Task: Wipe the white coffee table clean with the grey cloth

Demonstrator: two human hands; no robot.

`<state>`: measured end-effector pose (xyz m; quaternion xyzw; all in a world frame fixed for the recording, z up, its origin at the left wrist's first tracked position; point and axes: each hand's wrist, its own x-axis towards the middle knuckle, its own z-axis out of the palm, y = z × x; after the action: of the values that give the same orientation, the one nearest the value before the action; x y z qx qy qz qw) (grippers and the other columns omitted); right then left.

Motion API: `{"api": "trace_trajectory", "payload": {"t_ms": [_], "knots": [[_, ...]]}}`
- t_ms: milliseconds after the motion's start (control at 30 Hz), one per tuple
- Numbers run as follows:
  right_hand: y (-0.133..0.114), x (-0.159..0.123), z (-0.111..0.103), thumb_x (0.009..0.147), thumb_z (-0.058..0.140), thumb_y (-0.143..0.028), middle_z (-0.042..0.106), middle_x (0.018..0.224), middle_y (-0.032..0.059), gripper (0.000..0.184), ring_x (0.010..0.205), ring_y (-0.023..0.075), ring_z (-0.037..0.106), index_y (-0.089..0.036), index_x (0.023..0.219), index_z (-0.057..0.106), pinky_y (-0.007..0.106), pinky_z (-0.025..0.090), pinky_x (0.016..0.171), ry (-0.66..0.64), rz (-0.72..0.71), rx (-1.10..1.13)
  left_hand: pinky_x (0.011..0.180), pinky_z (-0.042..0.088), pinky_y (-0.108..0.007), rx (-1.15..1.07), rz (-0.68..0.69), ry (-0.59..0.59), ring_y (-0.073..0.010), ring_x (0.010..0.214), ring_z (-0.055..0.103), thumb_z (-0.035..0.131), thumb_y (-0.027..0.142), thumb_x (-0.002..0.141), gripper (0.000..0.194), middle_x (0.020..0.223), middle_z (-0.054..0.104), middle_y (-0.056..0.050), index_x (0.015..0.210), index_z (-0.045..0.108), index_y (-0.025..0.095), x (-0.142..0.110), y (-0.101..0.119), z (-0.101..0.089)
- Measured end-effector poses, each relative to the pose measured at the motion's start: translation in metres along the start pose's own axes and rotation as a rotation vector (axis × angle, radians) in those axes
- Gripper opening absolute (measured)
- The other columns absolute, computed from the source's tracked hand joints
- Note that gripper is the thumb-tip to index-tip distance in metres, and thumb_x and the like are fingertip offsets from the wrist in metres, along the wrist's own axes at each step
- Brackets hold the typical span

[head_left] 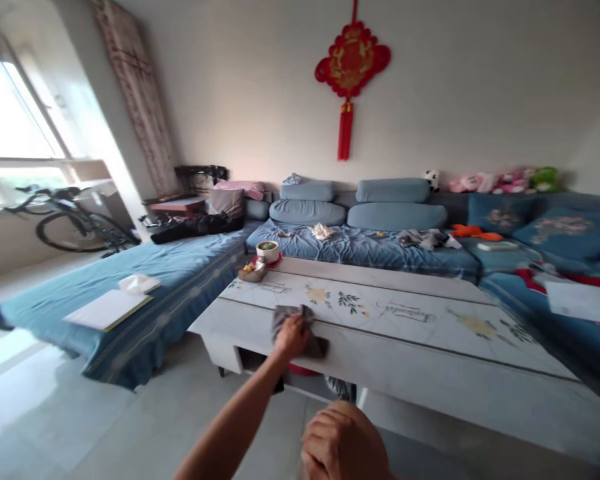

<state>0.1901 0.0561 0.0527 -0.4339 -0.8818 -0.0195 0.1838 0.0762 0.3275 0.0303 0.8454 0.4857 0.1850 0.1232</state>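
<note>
Grey cloth [286, 317] under left hand [291, 338]

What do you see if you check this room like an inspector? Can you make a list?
Surface: white coffee table printed with flowers and leaves.
Job's things: grey cloth on the table's near edge.
Clutter: white cup on a red mat and a small brown tray, both at the table's far end.
Hands: left hand on the grey cloth; right hand curled below the table edge, nothing seen in it.
Cables: nothing seen.
Surroundings: blue sofa, bicycle by the window, red Chinese knot on the wall.
</note>
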Motion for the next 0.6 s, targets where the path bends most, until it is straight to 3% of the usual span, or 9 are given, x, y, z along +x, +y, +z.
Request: {"api": "trace_trajectory", "payload": {"t_ms": [33, 100, 167, 233, 300, 367, 433, 500, 600], "knots": [[0.000, 0.003, 0.001, 0.106, 0.074, -0.033, 0.089, 0.109, -0.0025, 0.013, 0.105, 0.0196, 0.080, -0.027, 0.104, 0.086, 0.031, 0.057, 0.105, 0.016, -0.039, 0.026, 0.146, 0.039, -0.044, -0.036, 0.081, -0.032, -0.0291, 0.167, 0.055, 0.066, 0.036, 0.101, 0.061, 0.175, 0.064, -0.014, 0.161, 0.073, 0.021, -0.001, 0.018, 0.017], [0.002, 0.010, -0.001, 0.110, 0.072, -0.036, 0.086, 0.141, -0.0009, 0.028, 0.132, 0.0234, 0.078, -0.030, 0.134, 0.086, 0.035, 0.054, 0.125, 0.034, -0.144, 0.051, 0.147, 0.038, -0.040, -0.098, 0.202, -0.082, -0.0253, 0.169, 0.054, 0.071, 0.039, 0.099, 0.065, 0.177, 0.063, -0.008, 0.163, 0.072, 0.025, -0.004, 0.039, 0.038], [0.003, 0.019, -0.006, 0.112, 0.073, -0.041, 0.072, 0.166, 0.0017, 0.048, 0.152, 0.0264, 0.069, -0.031, 0.159, 0.076, 0.038, 0.049, 0.135, 0.024, -0.246, 0.038, 0.147, 0.037, -0.036, -0.136, 0.253, -0.104, -0.0220, 0.168, 0.055, 0.073, 0.039, 0.097, 0.066, 0.177, 0.063, -0.004, 0.163, 0.073, 0.029, -0.006, 0.031, 0.038], [0.008, 0.026, -0.010, 0.112, 0.074, -0.040, 0.060, 0.178, 0.0038, 0.060, 0.161, 0.0278, 0.062, -0.032, 0.171, 0.066, 0.039, 0.048, 0.138, 0.002, -0.278, 0.016, 0.146, 0.037, -0.034, -0.143, 0.220, -0.092, -0.0205, 0.167, 0.056, 0.073, 0.037, 0.096, 0.065, 0.176, 0.064, -0.001, 0.162, 0.074, 0.031, -0.009, -0.006, 0.021], [0.022, 0.026, -0.011, 0.112, 0.072, -0.035, 0.053, 0.183, 0.0037, 0.068, 0.163, 0.0280, 0.061, -0.035, 0.178, 0.058, 0.040, 0.052, 0.136, -0.027, -0.218, 0.001, 0.147, 0.037, -0.038, -0.116, 0.101, -0.041, -0.0225, 0.168, 0.056, 0.069, 0.034, 0.099, 0.063, 0.176, 0.063, -0.003, 0.161, 0.074, 0.030, -0.014, -0.064, -0.009], [0.048, 0.015, -0.008, 0.114, 0.067, -0.034, 0.052, 0.184, 0.0017, 0.068, 0.159, 0.0272, 0.065, -0.040, 0.180, 0.055, 0.038, 0.060, 0.129, -0.042, -0.065, -0.012, 0.147, 0.039, -0.043, -0.067, -0.068, 0.032, -0.0263, 0.169, 0.055, 0.063, 0.031, 0.102, 0.060, 0.176, 0.064, -0.007, 0.161, 0.073, 0.027, -0.020, -0.131, -0.045], [0.089, -0.006, -0.006, 0.116, 0.061, -0.042, 0.058, 0.179, 0.0003, 0.060, 0.152, 0.0277, 0.071, -0.043, 0.176, 0.060, 0.036, 0.067, 0.119, -0.046, 0.124, -0.004, 0.146, 0.039, -0.048, -0.014, -0.234, 0.109, -0.0316, 0.169, 0.054, 0.060, 0.030, 0.104, 0.057, 0.175, 0.064, -0.012, 0.159, 0.074, 0.025, -0.026, -0.192, -0.083], [0.140, -0.036, -0.005, 0.114, 0.059, -0.054, 0.063, 0.175, 0.0013, 0.058, 0.150, 0.0310, 0.072, -0.041, 0.170, 0.068, 0.039, 0.071, 0.114, -0.051, 0.308, 0.014, 0.145, 0.039, -0.053, 0.028, -0.373, 0.173, -0.0366, 0.169, 0.053, 0.058, 0.030, 0.106, 0.053, 0.174, 0.064, -0.017, 0.155, 0.076, 0.021, -0.028, -0.238, -0.113], [0.219, -0.089, -0.009, 0.103, 0.061, -0.071, 0.069, 0.167, 0.0067, 0.067, 0.148, 0.0383, 0.073, -0.037, 0.158, 0.080, 0.047, 0.072, 0.113, -0.045, 0.533, 0.017, 0.141, 0.041, -0.058, 0.062, -0.526, 0.242, -0.0399, 0.163, 0.057, 0.052, 0.031, 0.109, 0.052, 0.167, 0.067, -0.024, 0.153, 0.074, 0.016, -0.017, -0.270, -0.133]]}}
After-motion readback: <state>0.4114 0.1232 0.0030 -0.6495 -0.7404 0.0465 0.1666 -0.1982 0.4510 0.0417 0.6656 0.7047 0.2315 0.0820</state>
